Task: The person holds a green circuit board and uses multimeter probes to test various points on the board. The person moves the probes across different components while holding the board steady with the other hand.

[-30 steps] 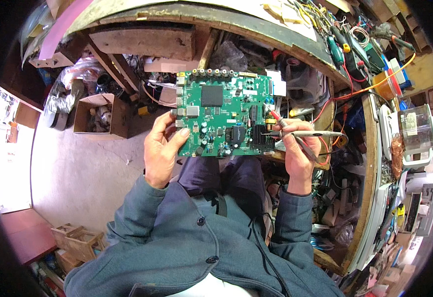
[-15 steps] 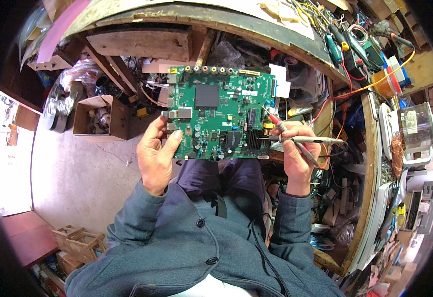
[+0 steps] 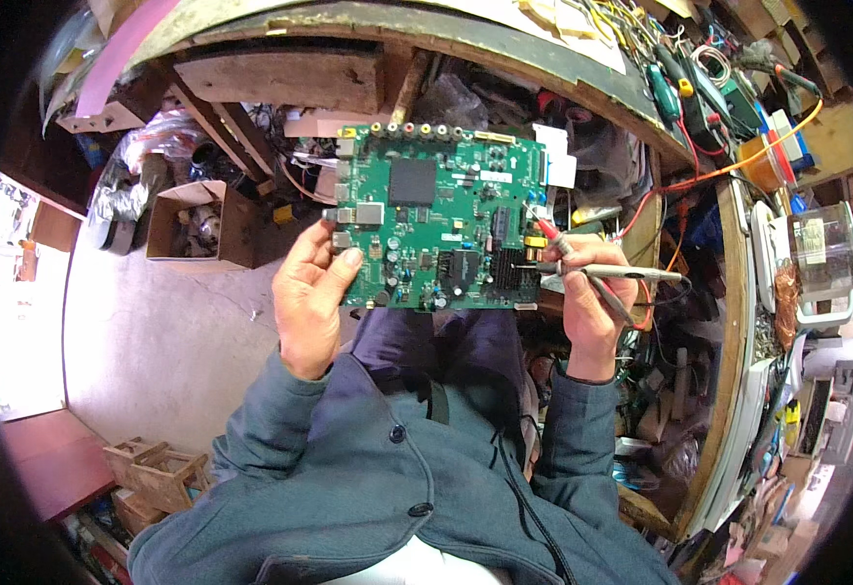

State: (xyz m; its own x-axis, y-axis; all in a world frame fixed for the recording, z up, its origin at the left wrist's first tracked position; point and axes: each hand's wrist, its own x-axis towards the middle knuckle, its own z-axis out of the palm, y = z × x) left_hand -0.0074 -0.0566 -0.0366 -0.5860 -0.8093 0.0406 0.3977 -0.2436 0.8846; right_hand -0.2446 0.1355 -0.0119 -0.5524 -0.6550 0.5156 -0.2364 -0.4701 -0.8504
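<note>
While, in the head view, the left hand (image 3: 311, 300) pinches the left edge of the green circuit board (image 3: 467, 207), the right hand (image 3: 594, 300) clasps two probes (image 3: 629, 272), tips leftward over the board, whose slightly longer axis runs sideways, left of that hand.

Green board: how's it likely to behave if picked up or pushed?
The board is likely stiff: the left hand grips its left side and no sag shows. The finned black heat sink probably makes its lower right corner heavier. Pushing on its face might damage parts: small capacitors stand up from it.
</note>
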